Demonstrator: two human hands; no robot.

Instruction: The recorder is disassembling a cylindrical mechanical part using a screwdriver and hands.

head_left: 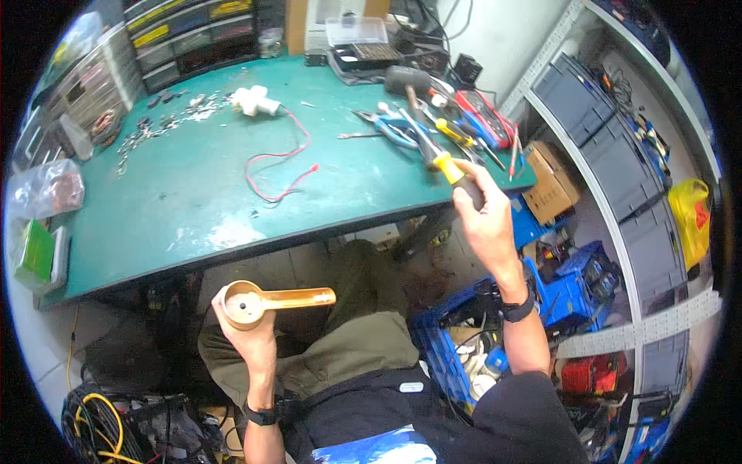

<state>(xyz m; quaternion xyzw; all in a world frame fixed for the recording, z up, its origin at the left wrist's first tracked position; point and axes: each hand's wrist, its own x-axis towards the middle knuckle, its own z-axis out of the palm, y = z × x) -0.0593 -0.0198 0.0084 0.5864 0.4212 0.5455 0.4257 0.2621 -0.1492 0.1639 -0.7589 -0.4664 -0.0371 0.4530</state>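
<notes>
My left hand (251, 332) is closed around the round end of a gold-coloured housing with a long straight handle (297, 298). Its open cup faces up, showing a pale inside with a small dark hole; the handle points right. Above the bench's right front part, my right hand (487, 220) grips a screwdriver (447, 166) by its yellow and black handle, shaft pointing up and left. A white plastic part (253, 100) with a red wire (267, 157) lies on the green bench (178, 185), apart from both hands.
Blue-handled pliers (398, 131), a black-headed mallet (407, 80), another yellow screwdriver (454, 133) and a red multimeter (485, 116) crowd the bench's right side. Small scraps (166, 116) lie at left. Blue crates (444, 356) and a rack of grey bins (614, 162) stand right.
</notes>
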